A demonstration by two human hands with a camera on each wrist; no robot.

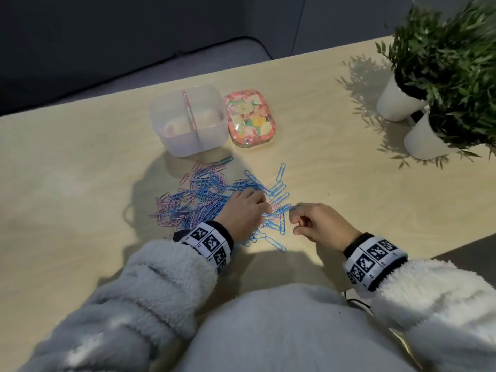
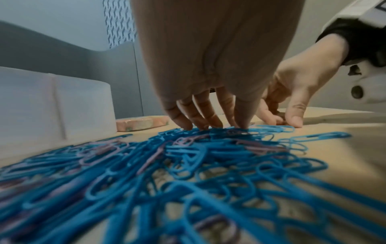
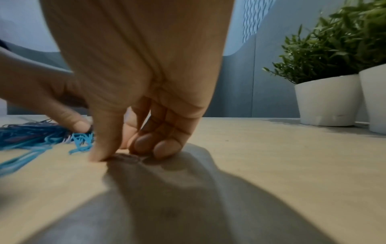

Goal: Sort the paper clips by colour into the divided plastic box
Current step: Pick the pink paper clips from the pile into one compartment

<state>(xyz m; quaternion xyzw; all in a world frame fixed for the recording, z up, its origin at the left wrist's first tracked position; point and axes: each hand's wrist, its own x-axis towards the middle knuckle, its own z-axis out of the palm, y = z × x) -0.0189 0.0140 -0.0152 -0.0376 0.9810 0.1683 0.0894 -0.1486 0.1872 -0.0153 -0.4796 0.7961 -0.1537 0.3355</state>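
Note:
A loose pile of blue and pink paper clips (image 1: 204, 194) lies on the wooden table, just in front of the clear divided box (image 1: 188, 140). The box has a pink divider (image 1: 189, 111). My left hand (image 1: 261, 204) rests on the right part of the pile, its fingertips (image 2: 200, 125) pointing down onto the clips (image 2: 188, 156). My right hand (image 1: 294, 218) sits just right of the pile with its fingers curled under. Its thumb tip (image 3: 98, 156) presses the bare table. Its forefinger reaches the end of a blue clip (image 1: 280, 209). I see nothing held in it.
A floral lid (image 1: 249, 118) lies flat right of the box. Two white pots with green plants (image 1: 397, 103) (image 1: 424, 140) stand at the far right. The table's front edge is near my body.

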